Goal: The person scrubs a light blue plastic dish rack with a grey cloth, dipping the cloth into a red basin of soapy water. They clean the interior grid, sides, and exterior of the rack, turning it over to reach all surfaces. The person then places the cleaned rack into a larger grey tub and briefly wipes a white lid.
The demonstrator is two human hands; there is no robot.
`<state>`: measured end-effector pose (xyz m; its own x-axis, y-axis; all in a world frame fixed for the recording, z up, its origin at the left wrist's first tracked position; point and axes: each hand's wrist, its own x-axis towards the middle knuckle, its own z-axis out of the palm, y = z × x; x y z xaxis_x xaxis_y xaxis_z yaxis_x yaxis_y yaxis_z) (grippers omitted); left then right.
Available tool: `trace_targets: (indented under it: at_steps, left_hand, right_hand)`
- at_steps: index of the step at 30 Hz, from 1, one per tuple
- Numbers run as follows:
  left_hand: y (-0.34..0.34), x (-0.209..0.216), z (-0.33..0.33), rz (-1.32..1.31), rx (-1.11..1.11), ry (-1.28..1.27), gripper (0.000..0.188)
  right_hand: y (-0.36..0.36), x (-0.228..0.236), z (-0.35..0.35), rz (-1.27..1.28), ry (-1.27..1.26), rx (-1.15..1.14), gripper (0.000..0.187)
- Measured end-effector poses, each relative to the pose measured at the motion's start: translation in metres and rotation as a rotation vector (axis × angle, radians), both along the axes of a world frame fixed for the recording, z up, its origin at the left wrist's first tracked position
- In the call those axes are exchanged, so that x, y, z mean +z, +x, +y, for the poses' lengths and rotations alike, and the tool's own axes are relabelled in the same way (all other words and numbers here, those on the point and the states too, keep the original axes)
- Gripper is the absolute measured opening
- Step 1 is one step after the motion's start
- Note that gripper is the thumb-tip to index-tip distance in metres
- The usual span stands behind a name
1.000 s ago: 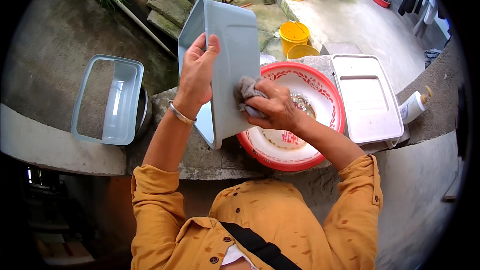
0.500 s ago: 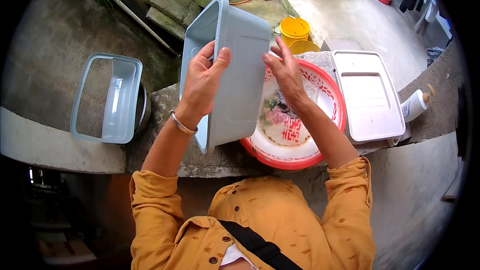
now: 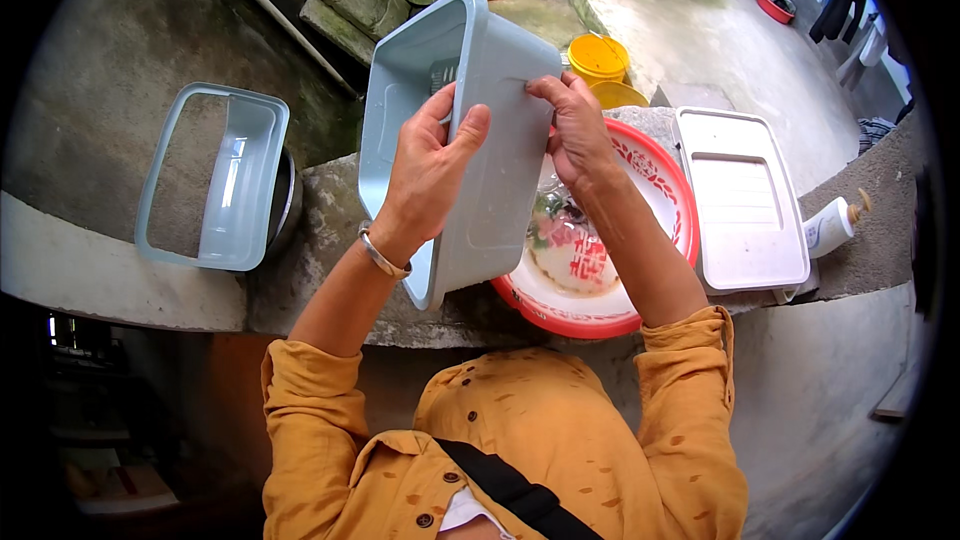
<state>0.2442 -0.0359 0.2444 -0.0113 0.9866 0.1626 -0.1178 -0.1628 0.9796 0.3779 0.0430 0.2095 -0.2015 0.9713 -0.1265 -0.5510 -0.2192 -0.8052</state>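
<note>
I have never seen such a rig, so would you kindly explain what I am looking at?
There is no machine, only a person's bare hands. A fisheye camera worn on the head looks down, so straight edges bend. The left hand grips a tilted blue-grey tub; the right hand is at the tub's outer side, its grip unclear. On the ledge rest a red-rimmed basin and a flat white tray, a pump bottle beside it. Another pale container stands leftmost.

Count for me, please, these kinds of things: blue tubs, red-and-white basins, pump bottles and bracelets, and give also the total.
Blue tubs: 2
Red-and-white basin: 1
Pump bottle: 1
Bracelet: 1
Total: 5
</note>
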Motion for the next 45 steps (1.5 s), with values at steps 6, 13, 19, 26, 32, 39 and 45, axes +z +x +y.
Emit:
trace_targets:
  at_steps: [6,13,19,26,32,39,45]
  left_hand:
    - [-0.001,-0.001,0.000,0.019,0.014,0.006,0.041]
    - [-0.004,-0.001,-0.002,-0.002,-0.003,0.000,0.042]
    - [-0.003,-0.002,-0.005,-0.009,0.002,-0.007,0.043]
    - [-0.003,-0.001,-0.010,0.017,0.010,-0.003,0.042]
    - [-0.003,-0.002,-0.011,-0.003,0.007,-0.005,0.042]
    - [-0.005,-0.004,-0.014,-0.001,0.014,0.000,0.042]
    - [-0.005,-0.003,-0.017,-0.015,0.016,-0.006,0.042]
  right_hand:
    - [0.005,-0.007,0.004,0.008,0.045,0.043,0.053]
    - [0.007,-0.005,0.005,-0.018,0.016,0.081,0.055]
    - [0.008,-0.004,0.002,-0.075,0.008,0.100,0.050]
    - [0.010,-0.007,0.000,-0.079,0.056,0.108,0.048]
    - [0.005,-0.013,0.001,-0.098,0.118,0.066,0.050]
    - [0.009,-0.011,-0.002,-0.199,0.225,0.110,0.065]
    - [0.009,-0.007,-0.009,-0.221,0.251,0.123,0.070]
